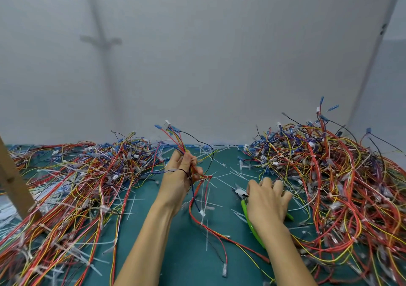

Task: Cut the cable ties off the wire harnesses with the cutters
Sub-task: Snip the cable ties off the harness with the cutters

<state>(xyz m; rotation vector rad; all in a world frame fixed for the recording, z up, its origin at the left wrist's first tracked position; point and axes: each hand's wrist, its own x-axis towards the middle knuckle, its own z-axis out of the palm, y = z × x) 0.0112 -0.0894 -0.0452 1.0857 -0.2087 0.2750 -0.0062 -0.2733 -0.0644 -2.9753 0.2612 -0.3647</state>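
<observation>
From the head camera, the left hand [183,173] is up over the green worktop [175,263], its grip closed around one wire harness [193,189] whose coloured leads fan upward and trail down toward the near edge. A white cable tie [202,213] sits on the trailing part, just below the hand. The right hand [267,200] lies flat over the green-handled cutters [247,215] on the worktop; whether its grip has closed on the handles I can't tell, as the palm hides them. Harness piles sit left [77,186] and right [329,186], with cut ties scattered between. To do this well, I'd say: seat the cutters firmly, keep the harness taut, and nip only the tie's strap, clear of the insulation.
</observation>
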